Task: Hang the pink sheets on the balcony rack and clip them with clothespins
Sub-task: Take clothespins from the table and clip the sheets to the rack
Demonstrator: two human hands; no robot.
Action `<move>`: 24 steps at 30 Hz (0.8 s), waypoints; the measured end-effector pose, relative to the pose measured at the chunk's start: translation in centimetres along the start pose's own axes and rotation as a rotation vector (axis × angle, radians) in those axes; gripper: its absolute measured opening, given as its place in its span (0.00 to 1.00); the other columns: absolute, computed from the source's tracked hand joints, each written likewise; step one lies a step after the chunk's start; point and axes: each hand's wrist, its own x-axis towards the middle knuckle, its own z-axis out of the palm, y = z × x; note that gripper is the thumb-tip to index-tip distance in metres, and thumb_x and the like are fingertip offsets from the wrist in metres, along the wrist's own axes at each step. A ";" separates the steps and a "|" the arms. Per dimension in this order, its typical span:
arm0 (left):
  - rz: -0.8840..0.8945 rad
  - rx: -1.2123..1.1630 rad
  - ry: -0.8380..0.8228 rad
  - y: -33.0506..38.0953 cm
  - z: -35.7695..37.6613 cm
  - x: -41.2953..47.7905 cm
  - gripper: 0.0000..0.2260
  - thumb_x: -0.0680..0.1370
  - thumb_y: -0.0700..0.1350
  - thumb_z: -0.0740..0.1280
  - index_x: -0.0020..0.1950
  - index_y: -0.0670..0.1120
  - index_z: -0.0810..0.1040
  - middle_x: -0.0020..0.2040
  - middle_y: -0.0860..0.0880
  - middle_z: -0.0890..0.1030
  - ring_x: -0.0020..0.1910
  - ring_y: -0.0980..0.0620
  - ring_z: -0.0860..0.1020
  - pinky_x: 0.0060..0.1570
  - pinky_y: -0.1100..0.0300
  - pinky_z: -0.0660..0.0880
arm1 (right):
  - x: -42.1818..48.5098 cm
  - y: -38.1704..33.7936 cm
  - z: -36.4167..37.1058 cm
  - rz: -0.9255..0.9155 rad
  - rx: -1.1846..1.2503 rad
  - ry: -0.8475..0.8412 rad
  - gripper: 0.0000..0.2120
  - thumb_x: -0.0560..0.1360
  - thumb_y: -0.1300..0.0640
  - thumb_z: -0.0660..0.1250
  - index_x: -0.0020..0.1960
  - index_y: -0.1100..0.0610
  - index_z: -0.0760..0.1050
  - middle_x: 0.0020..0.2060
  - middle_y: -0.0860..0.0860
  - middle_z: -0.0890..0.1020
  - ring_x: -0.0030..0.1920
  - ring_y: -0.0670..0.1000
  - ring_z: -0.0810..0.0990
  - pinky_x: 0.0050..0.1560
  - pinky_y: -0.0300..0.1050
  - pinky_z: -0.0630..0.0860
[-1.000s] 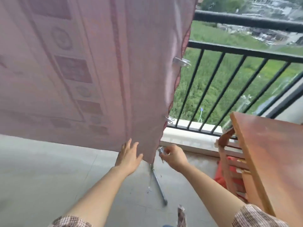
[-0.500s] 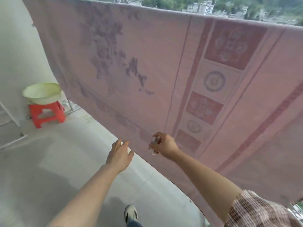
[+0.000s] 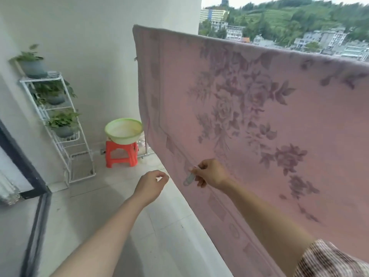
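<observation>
A pink sheet with a darker flower pattern hangs over the rack and fills the right half of the head view. Its top edge runs from upper middle to the right. The rack's bar is hidden under it. My right hand is in front of the sheet's lower left part and pinches a pale clothespin that points down. My left hand hovers just left of the sheet's lower edge, fingers loosely curled, holding nothing and not touching the cloth.
A green basin sits on an orange plastic stool by the wall, left of the sheet. A white wire shelf with potted plants stands further left. A dark door frame borders the tiled floor.
The view has swung left along the sheet from its right end to its left end. My left hand has come off the cloth. My right hand keeps hold of the clothespin.
</observation>
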 end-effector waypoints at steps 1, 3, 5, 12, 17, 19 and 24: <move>-0.013 -0.024 0.022 -0.7 -1.4 2.0 0.07 0.77 0.49 0.64 0.48 0.51 0.81 0.51 0.55 0.81 0.50 0.53 0.78 0.46 0.62 0.68 | 2.5 -1.0 1.0 -0.005 0.013 -0.020 0.15 0.73 0.55 0.72 0.36 0.65 0.74 0.26 0.53 0.79 0.21 0.49 0.77 0.22 0.38 0.73; -0.037 -0.070 0.056 -2.2 -4.0 6.1 0.07 0.77 0.49 0.64 0.45 0.50 0.81 0.44 0.56 0.81 0.46 0.55 0.77 0.43 0.61 0.67 | 7.4 -2.8 3.2 -0.015 0.034 -0.061 0.15 0.75 0.55 0.69 0.35 0.65 0.76 0.25 0.52 0.79 0.21 0.48 0.77 0.23 0.39 0.74; -0.062 -0.098 0.068 -4.1 -6.5 10.4 0.08 0.77 0.49 0.65 0.41 0.49 0.81 0.35 0.56 0.77 0.38 0.54 0.74 0.36 0.61 0.66 | 12.4 -4.3 5.6 -0.009 0.056 -0.091 0.16 0.77 0.54 0.67 0.36 0.65 0.77 0.25 0.51 0.79 0.21 0.48 0.77 0.24 0.39 0.75; -0.101 -0.306 0.009 -11.2 -15.5 27.9 0.13 0.78 0.52 0.64 0.37 0.47 0.78 0.38 0.53 0.80 0.42 0.49 0.81 0.34 0.60 0.69 | 30.4 -9.3 14.8 0.016 0.110 -0.108 0.13 0.76 0.52 0.68 0.39 0.60 0.79 0.30 0.52 0.79 0.25 0.46 0.76 0.29 0.38 0.75; -0.180 -0.502 -0.108 -14.8 -21.5 39.2 0.12 0.77 0.56 0.65 0.49 0.49 0.81 0.49 0.51 0.84 0.48 0.50 0.81 0.54 0.49 0.77 | 41.1 -13.3 20.0 0.072 0.083 -0.122 0.12 0.74 0.51 0.69 0.39 0.60 0.81 0.29 0.51 0.76 0.24 0.45 0.72 0.28 0.37 0.71; -0.204 -0.525 -0.144 -15.7 -23.4 43.0 0.13 0.76 0.56 0.65 0.49 0.49 0.81 0.49 0.51 0.84 0.49 0.49 0.81 0.56 0.46 0.77 | 44.9 -14.7 21.6 0.084 0.063 -0.138 0.12 0.74 0.50 0.69 0.39 0.59 0.81 0.30 0.51 0.75 0.25 0.45 0.72 0.28 0.36 0.70; -0.231 -0.502 -0.260 -18.0 -26.4 50.9 0.17 0.74 0.59 0.67 0.50 0.47 0.82 0.47 0.51 0.83 0.45 0.52 0.81 0.52 0.51 0.77 | 54.1 -16.8 24.6 0.131 0.024 -0.146 0.14 0.75 0.49 0.69 0.43 0.60 0.82 0.31 0.51 0.76 0.28 0.47 0.73 0.29 0.35 0.72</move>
